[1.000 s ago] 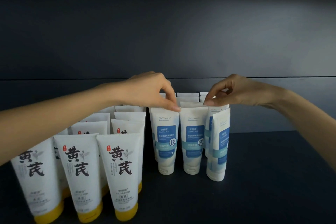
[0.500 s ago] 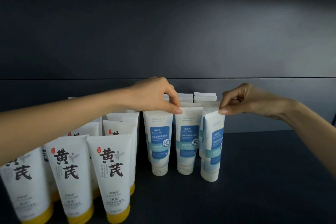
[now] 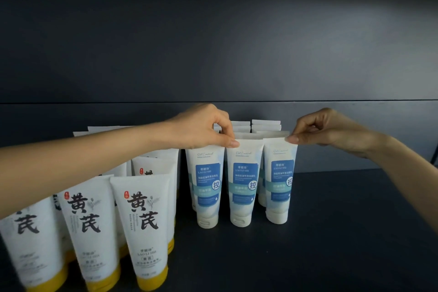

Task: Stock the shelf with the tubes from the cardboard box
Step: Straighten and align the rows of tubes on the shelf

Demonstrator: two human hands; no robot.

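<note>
The yellow-capped tubes [image 3: 142, 227] fill the near left of the shelf [image 3: 343, 244], standing cap-down in rows that run back toward the far wall [image 3: 213, 31]. The left forearm crosses just above their crimped tops, so a dropped elbow or a careless pull-back could, I judge, topple the front ones into their neighbours.

The left hand [image 3: 201, 129] is pinched narrow, thumb and forefinger closed at the top seam where the left blue-label tube [image 3: 207, 187] and the middle blue-label tube [image 3: 244, 185] meet; which of the 2 it actually grips I cannot tell. The right hand [image 3: 331, 133] is likewise closed narrow on the top left corner of the right blue-label tube [image 3: 280, 182]. All 3 stand upright on their caps in the front row, close together, with more white tops visible behind them.

The likely risk is here: these tubes are tall on small caps, so letting go while one is off plumb, or nudging sideways, could knock it into the row behind or onto the bare shelf to the right.

Nothing blocks that right side, which lies open for further stock. The cardboard box is not in view.
</note>
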